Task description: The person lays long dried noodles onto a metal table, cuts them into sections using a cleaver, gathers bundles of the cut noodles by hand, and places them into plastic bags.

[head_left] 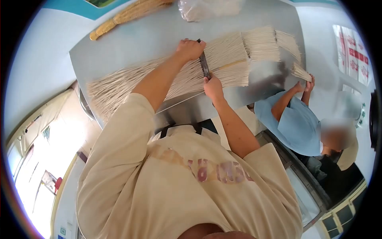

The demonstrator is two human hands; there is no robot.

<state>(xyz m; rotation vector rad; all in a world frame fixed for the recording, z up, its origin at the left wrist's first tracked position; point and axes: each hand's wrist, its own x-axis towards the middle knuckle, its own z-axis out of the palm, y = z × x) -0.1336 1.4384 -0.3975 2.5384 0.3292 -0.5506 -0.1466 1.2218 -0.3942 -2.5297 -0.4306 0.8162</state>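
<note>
A wide layer of thin, pale dried noodles [175, 79] lies spread over the metal table. Across it runs a long, narrow, dark blade [204, 63], apparently a knife. My left hand [191, 49] is closed around its far end, and my right hand [214, 88] grips the near end. To the right of the blade the noodles [229, 51] form a straighter section with an even right edge. A few loose strands stick out near my right wrist.
Shorter noodle bundles [260, 44] lie at the table's right end. Beside them a co-worker in blue [292, 123] holds a small noodle bundle [301, 72]. A straw broom [131, 16] and a clear plastic bag [193, 10] rest at the far side of the metal table [115, 49].
</note>
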